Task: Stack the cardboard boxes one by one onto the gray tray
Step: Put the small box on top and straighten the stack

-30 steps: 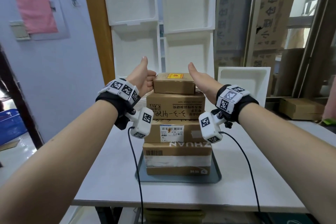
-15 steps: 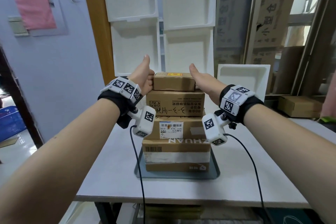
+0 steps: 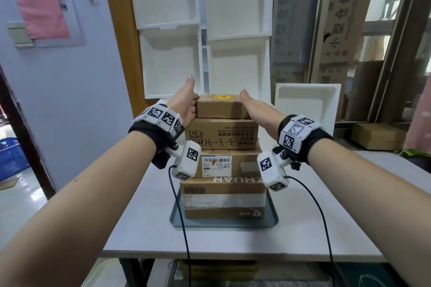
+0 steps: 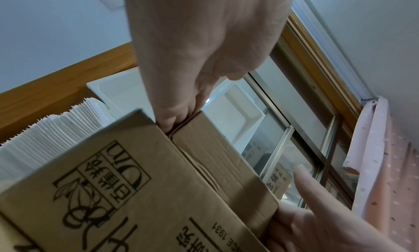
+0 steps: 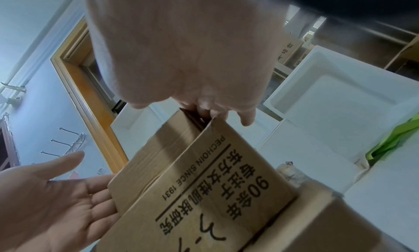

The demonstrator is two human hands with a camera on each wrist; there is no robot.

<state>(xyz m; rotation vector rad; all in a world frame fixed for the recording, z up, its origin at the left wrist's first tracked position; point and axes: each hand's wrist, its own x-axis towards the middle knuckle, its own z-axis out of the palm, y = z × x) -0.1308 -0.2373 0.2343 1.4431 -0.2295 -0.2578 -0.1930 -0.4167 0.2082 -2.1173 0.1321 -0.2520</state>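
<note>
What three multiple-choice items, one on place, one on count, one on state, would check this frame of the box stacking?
1. Where does the small top box sit?
A. On the box printed 1931
B. On the bare table
C. Directly on the tray

2. How many boxes are stacked on the gray tray?
A. Two
B. Four
C. Six

3. How do the hands meet the top box?
A. Only the left touches it
B. Both hang well clear of it
C. One at each end

Key: 1 A, it rests on the 1931 box. 2 B, the head view shows four stacked. 3 C, left hand and right hand flank its ends.
</note>
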